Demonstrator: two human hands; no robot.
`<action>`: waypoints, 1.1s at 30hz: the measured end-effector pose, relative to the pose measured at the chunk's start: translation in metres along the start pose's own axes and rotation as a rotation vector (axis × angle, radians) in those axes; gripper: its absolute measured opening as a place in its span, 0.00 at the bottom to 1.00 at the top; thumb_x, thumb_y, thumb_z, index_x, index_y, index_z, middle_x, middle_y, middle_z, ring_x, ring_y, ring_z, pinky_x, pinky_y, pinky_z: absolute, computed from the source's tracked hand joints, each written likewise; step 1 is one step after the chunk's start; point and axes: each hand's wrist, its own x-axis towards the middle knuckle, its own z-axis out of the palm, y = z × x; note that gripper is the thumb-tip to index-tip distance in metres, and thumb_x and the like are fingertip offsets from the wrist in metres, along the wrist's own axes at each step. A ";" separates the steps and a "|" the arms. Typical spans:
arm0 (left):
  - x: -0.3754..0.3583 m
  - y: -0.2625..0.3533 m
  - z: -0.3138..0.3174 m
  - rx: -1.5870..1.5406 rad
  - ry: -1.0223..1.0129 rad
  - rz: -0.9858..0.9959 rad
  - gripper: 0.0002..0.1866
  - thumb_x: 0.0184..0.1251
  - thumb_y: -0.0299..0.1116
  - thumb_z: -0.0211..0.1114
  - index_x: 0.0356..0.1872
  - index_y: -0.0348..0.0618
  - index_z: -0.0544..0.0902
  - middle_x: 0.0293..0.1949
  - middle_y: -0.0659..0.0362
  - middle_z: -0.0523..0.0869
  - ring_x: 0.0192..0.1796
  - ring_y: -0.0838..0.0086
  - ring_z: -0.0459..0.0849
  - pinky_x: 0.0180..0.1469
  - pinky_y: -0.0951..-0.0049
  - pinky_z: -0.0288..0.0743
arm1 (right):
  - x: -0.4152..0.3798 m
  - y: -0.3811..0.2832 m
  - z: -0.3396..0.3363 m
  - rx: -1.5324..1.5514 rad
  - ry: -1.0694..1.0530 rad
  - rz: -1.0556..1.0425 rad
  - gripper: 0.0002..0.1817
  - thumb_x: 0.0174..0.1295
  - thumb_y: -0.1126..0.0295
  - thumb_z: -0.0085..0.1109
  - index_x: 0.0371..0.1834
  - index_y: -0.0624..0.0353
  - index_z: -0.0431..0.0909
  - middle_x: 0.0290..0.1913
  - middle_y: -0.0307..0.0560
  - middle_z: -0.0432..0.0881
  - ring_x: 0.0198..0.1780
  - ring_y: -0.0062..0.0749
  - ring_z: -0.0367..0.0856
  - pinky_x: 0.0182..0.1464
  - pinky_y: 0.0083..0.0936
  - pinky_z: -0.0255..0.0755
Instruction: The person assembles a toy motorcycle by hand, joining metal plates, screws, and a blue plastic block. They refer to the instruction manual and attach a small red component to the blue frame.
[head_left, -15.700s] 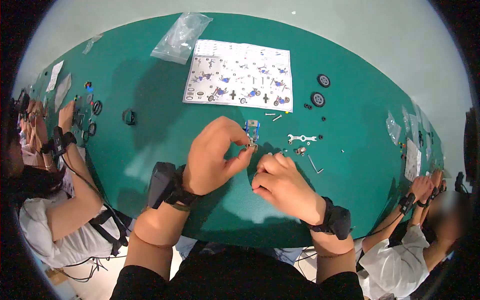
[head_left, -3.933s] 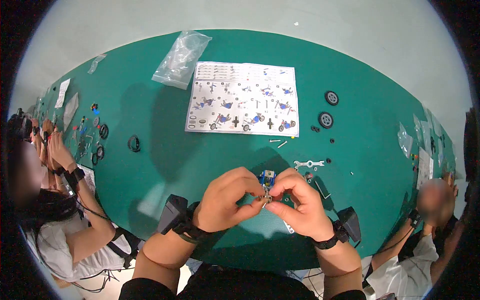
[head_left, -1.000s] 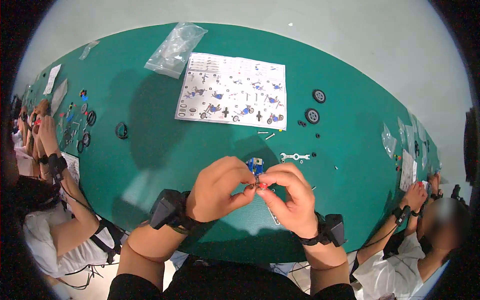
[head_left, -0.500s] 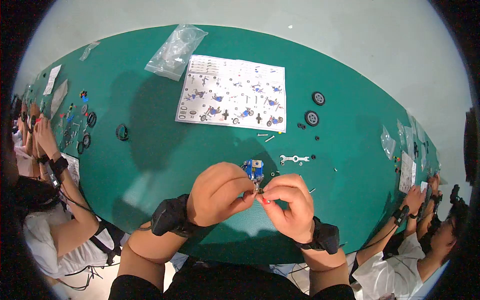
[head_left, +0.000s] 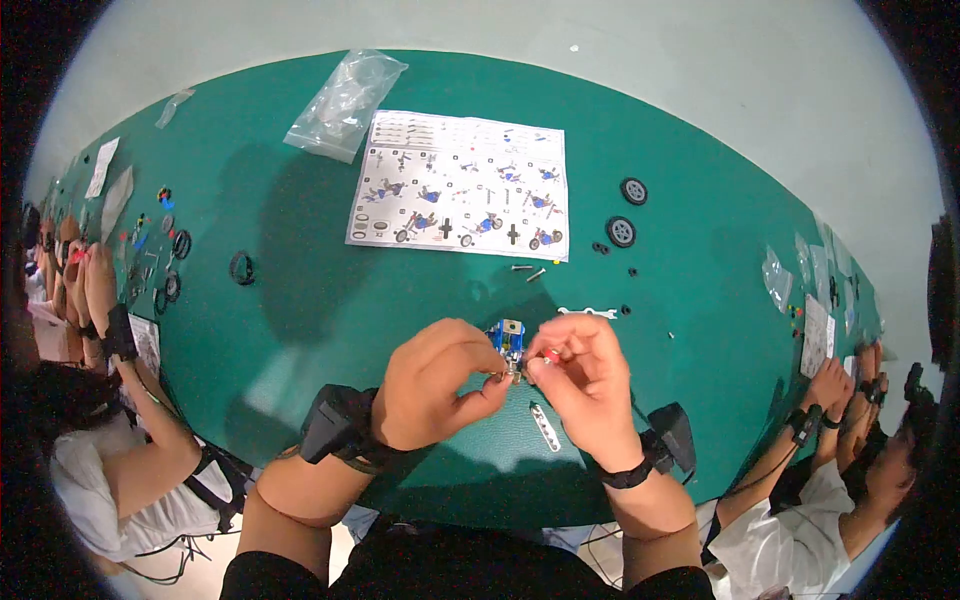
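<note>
My left hand (head_left: 435, 385) is closed in a pinch on the near, metal end of a small blue-and-silver model assembly (head_left: 510, 333). Just to its right, my right hand (head_left: 583, 388) has thumb and forefinger together beside the assembly's metal end. A small red piece (head_left: 553, 355) shows among the right fingers; exactly how it is gripped is hard to make out. Below the right hand, a silver strip with holes (head_left: 545, 428) lies on the green table (head_left: 310, 340). Behind the right fingertips is a flat silver wrench (head_left: 590, 312), partly covered.
A printed instruction sheet (head_left: 455, 185) lies ahead, with a clear plastic bag (head_left: 345, 105) at its upper left. Two wheels (head_left: 621, 232), small black rings (head_left: 601, 248) and screws (head_left: 536, 275) are to the right. Other people's hands (head_left: 95, 285) work at both sides.
My right hand has turned and lifted slightly, carrying the red piece up. The strip with holes now shows below it. My left hand stays pinched on the assembly.
</note>
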 end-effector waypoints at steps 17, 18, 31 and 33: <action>0.004 0.000 -0.001 -0.054 -0.100 -0.122 0.12 0.48 0.21 0.71 0.34 0.42 0.78 0.31 0.57 0.81 0.33 0.65 0.81 0.36 0.69 0.74 | 0.006 -0.007 -0.010 -0.439 -0.127 -0.130 0.08 0.59 0.80 0.60 0.41 0.61 0.80 0.36 0.44 0.76 0.36 0.26 0.77 0.35 0.19 0.70; 0.005 0.000 -0.003 -0.076 -0.124 -0.141 0.12 0.48 0.20 0.71 0.34 0.42 0.78 0.31 0.57 0.81 0.34 0.65 0.81 0.36 0.70 0.75 | 0.007 -0.007 -0.011 -0.458 -0.128 -0.161 0.08 0.58 0.80 0.61 0.40 0.61 0.80 0.36 0.45 0.76 0.35 0.28 0.77 0.35 0.20 0.71; 0.006 -0.001 -0.005 0.009 -0.155 -0.086 0.13 0.49 0.19 0.71 0.36 0.40 0.81 0.34 0.55 0.83 0.35 0.64 0.83 0.35 0.70 0.76 | 0.006 -0.001 -0.011 -0.685 -0.086 -0.431 0.10 0.53 0.78 0.64 0.40 0.62 0.79 0.37 0.46 0.75 0.36 0.39 0.79 0.36 0.28 0.75; 0.006 -0.001 -0.004 0.031 -0.151 -0.079 0.13 0.48 0.19 0.71 0.37 0.40 0.81 0.34 0.55 0.83 0.35 0.64 0.83 0.36 0.70 0.76 | 0.006 0.000 -0.009 -0.674 -0.060 -0.444 0.10 0.53 0.78 0.64 0.39 0.62 0.79 0.37 0.46 0.75 0.36 0.39 0.79 0.36 0.29 0.75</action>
